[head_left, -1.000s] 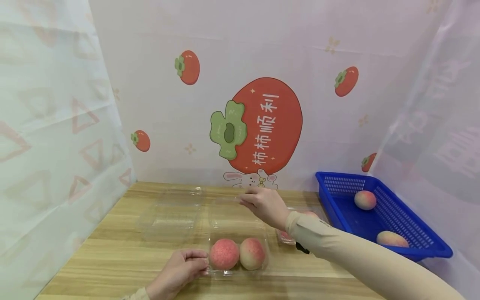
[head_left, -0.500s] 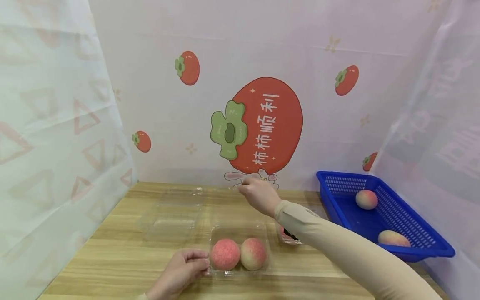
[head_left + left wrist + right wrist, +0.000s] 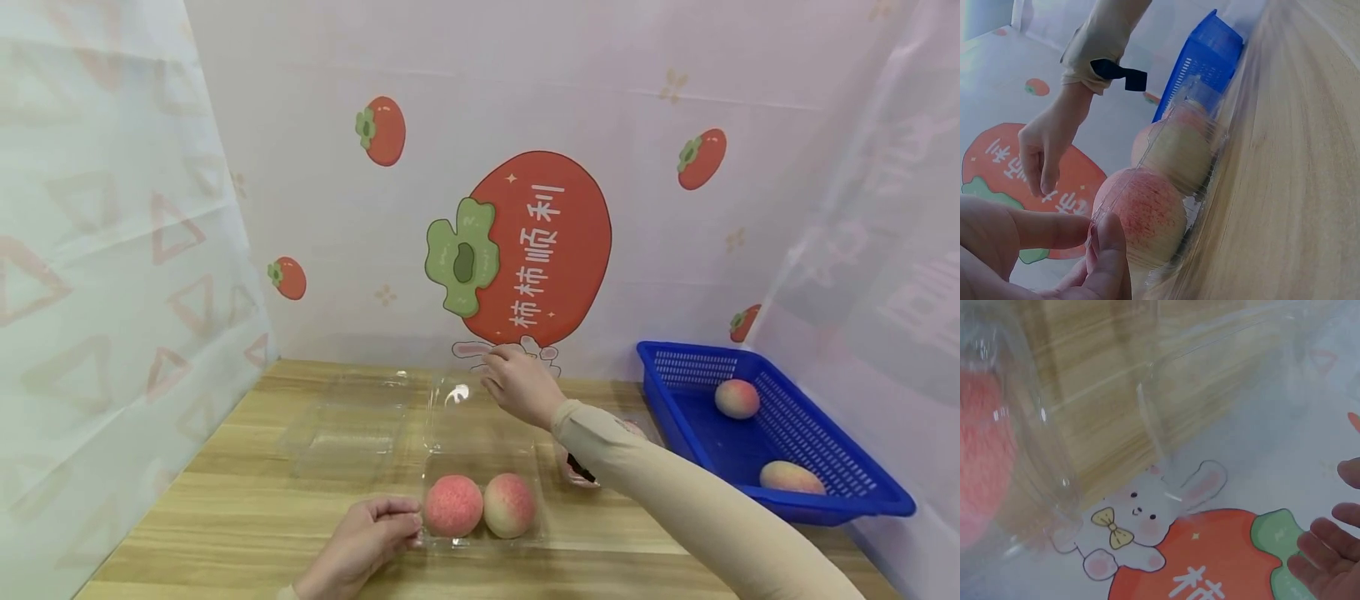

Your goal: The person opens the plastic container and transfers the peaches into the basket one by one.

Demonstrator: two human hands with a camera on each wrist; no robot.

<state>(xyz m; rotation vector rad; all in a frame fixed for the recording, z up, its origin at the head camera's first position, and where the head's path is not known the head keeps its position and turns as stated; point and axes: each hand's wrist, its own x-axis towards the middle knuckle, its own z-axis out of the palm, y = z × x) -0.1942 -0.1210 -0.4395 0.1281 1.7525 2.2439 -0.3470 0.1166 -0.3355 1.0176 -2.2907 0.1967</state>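
Observation:
A clear plastic clamshell box [image 3: 483,543] holds two peaches side by side, a redder left peach [image 3: 453,506] and a paler right peach [image 3: 510,506]. My left hand [image 3: 369,537] pinches the box's left rim between thumb and finger, seen close in the left wrist view. Behind the peaches stands the box's raised clear lid [image 3: 480,417]. My right hand [image 3: 521,385] hovers near the lid's upper right, fingers loosely bent. In the right wrist view that hand's fingers [image 3: 1322,544] appear apart from the lid [image 3: 1222,394], with nothing between them.
An open clear box [image 3: 345,433] lies to the left. Another clear box with pinkish peaches [image 3: 577,471] sits at right, partly behind my right sleeve. A blue basket [image 3: 678,433] at far right contains two peaches. A printed cloth wall [image 3: 337,208] encloses the table.
My right hand has risen slightly away from the table. A bright reflection now shows on the lid. The left hand keeps its pinch on the box rim.

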